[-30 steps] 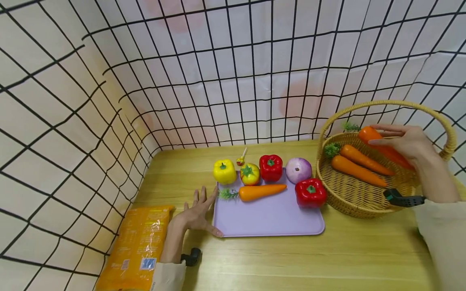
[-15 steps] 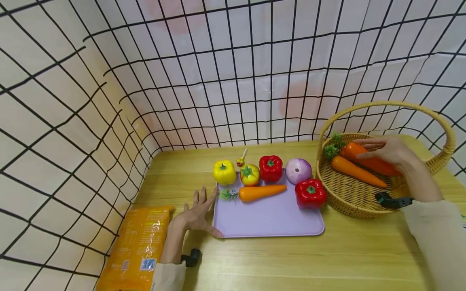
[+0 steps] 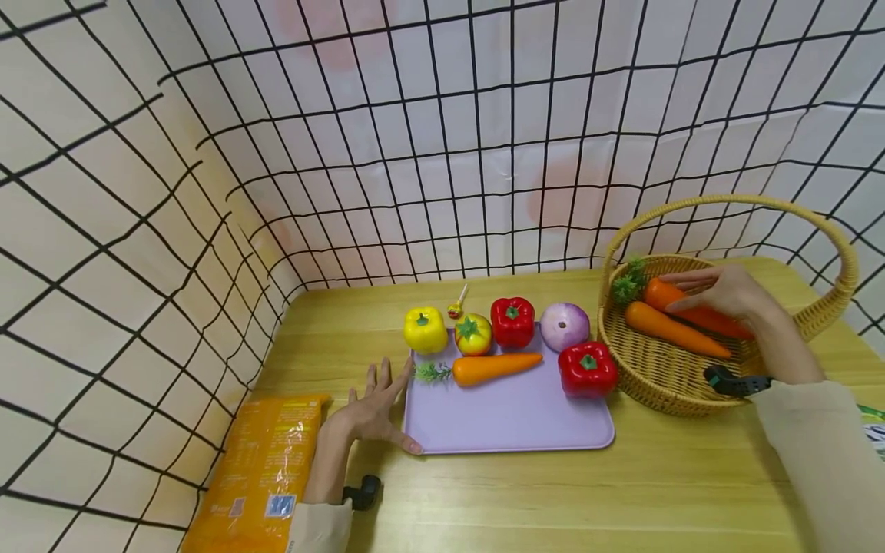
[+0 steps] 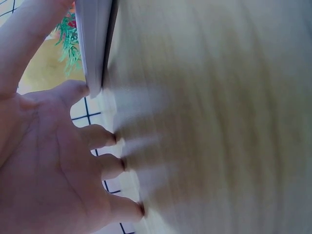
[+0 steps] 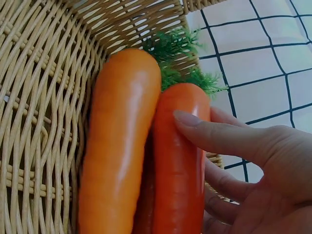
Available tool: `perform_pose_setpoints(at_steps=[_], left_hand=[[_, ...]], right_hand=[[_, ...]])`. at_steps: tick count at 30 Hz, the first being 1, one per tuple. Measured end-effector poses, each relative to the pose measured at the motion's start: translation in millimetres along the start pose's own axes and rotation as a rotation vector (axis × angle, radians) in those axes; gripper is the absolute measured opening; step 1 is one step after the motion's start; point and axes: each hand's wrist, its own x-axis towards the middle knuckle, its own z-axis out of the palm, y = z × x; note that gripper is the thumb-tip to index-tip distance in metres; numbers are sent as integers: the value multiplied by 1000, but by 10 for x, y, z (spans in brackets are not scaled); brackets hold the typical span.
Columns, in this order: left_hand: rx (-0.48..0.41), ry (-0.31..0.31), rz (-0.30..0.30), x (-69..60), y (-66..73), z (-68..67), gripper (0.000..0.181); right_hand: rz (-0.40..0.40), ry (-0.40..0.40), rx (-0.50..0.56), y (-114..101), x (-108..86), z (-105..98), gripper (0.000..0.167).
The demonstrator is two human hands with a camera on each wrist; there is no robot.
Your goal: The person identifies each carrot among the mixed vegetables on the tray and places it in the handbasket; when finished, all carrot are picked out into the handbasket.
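Observation:
My right hand [image 3: 736, 296] is inside the wicker basket [image 3: 660, 378], holding a red-orange carrot [image 5: 178, 170] with the thumb on one side and fingers on the other. Beside it lies a lighter orange carrot [image 5: 119, 141]; part of another shows between and beneath them in the right wrist view. Green tops [image 5: 170, 53] stick out at the basket wall. My left hand [image 3: 369, 411] spreads its fingers at the left side of the lilac tray [image 3: 512, 422], its thumb at the near corner. In the left wrist view several fingertips [image 4: 134, 208] touch the tabletop.
On and along the tray are a carrot [image 3: 494, 369], a yellow pepper [image 3: 425, 330], a tomato [image 3: 473, 335], two red peppers [image 3: 588, 369] and a purple onion [image 3: 565, 327]. A lollipop [image 3: 455, 309] lies behind. An orange packet [image 3: 259, 468] is at left. The basket handle [image 3: 740, 200] arches overhead.
My right hand has lowered the red-orange carrot into the basket, moving down and left, so it now rests against the other carrots. The left hand and tray have stayed put.

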Motion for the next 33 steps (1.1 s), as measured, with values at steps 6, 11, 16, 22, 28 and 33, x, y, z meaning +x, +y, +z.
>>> perform_pose_setpoints(at_steps=[6, 11, 16, 22, 28, 33], left_hand=[[-9, 5, 0, -9, -8, 8, 142], [-22, 6, 10, -12, -9, 14, 143], [-26, 6, 14, -9, -8, 21, 143], [-24, 7, 11, -6, -1, 15, 143], [-24, 9, 10, -10, -3, 8, 143], [-21, 12, 10, -16, -6, 8, 143]], right_hand=[[-6, -39, -15, -6, 16, 27, 69], [-3, -56, -47, -4, 12, 73, 71], [-43, -85, -108, 3, 21, 127, 71], [-41, -98, -151, 18, 27, 156, 69], [-38, -94, -143, 21, 43, 168, 68], [-35, -97, -118, 19, 41, 175, 66]])
